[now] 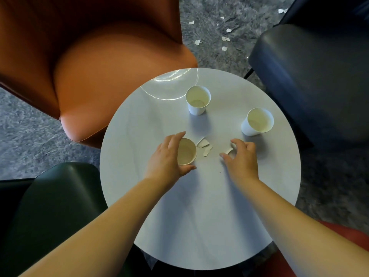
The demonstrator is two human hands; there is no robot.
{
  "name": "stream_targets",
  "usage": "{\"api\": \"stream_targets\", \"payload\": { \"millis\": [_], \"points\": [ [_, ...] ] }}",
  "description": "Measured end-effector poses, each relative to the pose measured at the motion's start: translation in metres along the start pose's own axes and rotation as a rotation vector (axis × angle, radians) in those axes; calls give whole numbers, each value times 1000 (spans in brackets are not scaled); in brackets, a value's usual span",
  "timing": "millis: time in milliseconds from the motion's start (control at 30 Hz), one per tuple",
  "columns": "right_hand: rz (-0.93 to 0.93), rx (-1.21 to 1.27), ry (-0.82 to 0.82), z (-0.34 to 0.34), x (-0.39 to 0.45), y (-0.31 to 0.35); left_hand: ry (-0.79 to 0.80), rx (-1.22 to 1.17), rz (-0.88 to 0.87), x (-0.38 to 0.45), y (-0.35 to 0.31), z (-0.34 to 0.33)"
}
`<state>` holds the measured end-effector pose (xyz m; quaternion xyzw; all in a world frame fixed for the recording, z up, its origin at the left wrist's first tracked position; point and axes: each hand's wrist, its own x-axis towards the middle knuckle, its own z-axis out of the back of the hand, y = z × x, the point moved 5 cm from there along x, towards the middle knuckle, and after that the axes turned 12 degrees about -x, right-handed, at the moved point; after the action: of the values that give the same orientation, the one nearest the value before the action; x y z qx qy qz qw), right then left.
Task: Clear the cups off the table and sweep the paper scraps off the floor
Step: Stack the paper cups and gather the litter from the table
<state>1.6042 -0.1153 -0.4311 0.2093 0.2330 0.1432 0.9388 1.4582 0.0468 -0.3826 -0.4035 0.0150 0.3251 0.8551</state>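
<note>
Both hands work low over the round counter (199,216): left hand (167,158) curls round a paper cup (186,151), right hand (242,156) pinches a paper scrap (228,151). Two cups (198,99) stand beyond the fingers. Squeezing could crush the cup; a hasty sweep could flick the torn bits (204,145) between the hands onto the floor (215,33)

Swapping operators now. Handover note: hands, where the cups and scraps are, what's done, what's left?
Left hand: fingers curled round the near cup, which stands on the round table.
Right hand: pinching a paper scrap on the tabletop.
Two more cups upright on the table: far cup and right cup.
Loose table scraps lie between the hands.
Floor scraps lie on the carpet between the orange and dark chairs.
Done: nothing cleared yet.
Left: remove all three cups and the table scraps, then sweep the floor.
</note>
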Motion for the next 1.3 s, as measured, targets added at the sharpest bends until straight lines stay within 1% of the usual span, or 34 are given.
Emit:
{"api": "stream_targets", "payload": {
  "millis": [100, 200, 267, 333, 433, 533, 600, 667, 700, 767, 833, 900, 933, 1067, 1133, 1200, 1233, 1300],
  "points": [
    [7, 26, 20, -2, 4, -1, -24, -39, 22, -3, 4, -2],
    [40, -13, 47, 0, 4, -3, -38, -69, 14, -5, 6, -3],
    [47, 20, 58, 5, 2, 0, -35, -87, 12, -7, 7, -3],
    [99, 139, 41, 14, -6, 14, -26, -91, 26, -8, 8, -2],
    [193, 392, 28, 28, -29, 52, -25, -133, 68, -9, 10, -3],
    [225, 584, 114, 27, -46, 82, -22, -163, 86, -11, 12, -4],
    [233, 599, 214, 19, -52, 92, -35, -167, 91, -11, 13, -5],
    [236, 574, 307, 11, -56, 91, -54, -167, 86, -11, 14, -5],
    [241, 560, 320, 9, -56, 86, -57, -167, 81, -11, 14, -4],
    [226, 533, 264, 10, -53, 74, -54, -166, 70, -11, 16, -4],
    [190, 461, 157, 11, -44, 60, -57, -164, 66, -12, 18, -2],
    [173, 285, 77, 7, -29, 51, -62, -164, 62, -13, 20, -1],
    [181, 195, 75, 1, -21, 49, -63, -165, 57, -14, 21, -1],
    [269, -80, 169, -25, 9, 52, -69, -166, 38, -14, 24, 2],
    [323, -204, 189, -33, 18, 56, -72, -172, 39, -14, 26, 3],
    [365, -213, 170, -35, 23, 59, -74, -175, 37, -14, 27, 4],
    [364, -177, 162, -34, 25, 59, -76, -177, 35, -14, 27, 4],
    [377, -203, 162, -34, 27, 57, -76, -180, 38, -15, 28, 4]
  ]
}}
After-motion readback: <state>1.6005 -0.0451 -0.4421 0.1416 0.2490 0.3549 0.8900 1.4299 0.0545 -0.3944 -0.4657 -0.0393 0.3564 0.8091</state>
